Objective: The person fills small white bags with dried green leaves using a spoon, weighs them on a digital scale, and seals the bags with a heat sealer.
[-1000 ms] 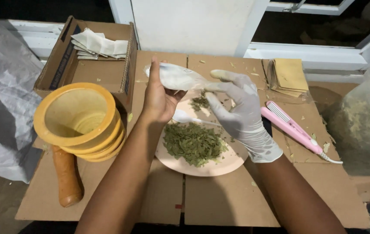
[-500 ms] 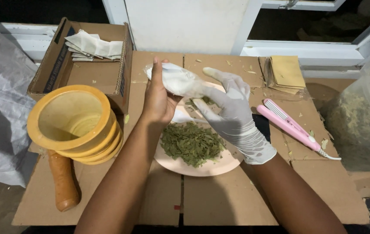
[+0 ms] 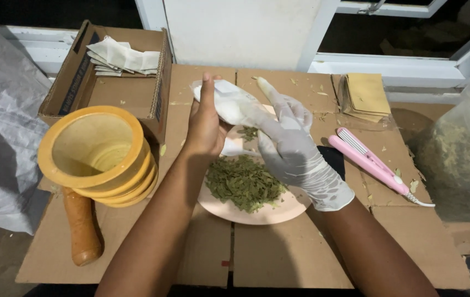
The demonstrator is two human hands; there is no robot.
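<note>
Both hands share the grip: the bare left hand (image 3: 205, 124) pinches the white glove (image 3: 229, 103) at its cuff while the gloved right hand (image 3: 290, 148) pinches its other end, above the pink plate (image 3: 279, 212), twelve o'clock from the chopped leaves (image 3: 244, 181). Thin, limp and stretchy, the glove looks best held by its cuff.

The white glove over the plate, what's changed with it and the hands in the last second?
The gloved right hand has closed in from the right onto the loose white glove, gripping it. The bare left hand keeps holding the glove's other end, fingers now straighter. The plate of green leaves, the yellow mortar and the pink tool stayed put.
</note>
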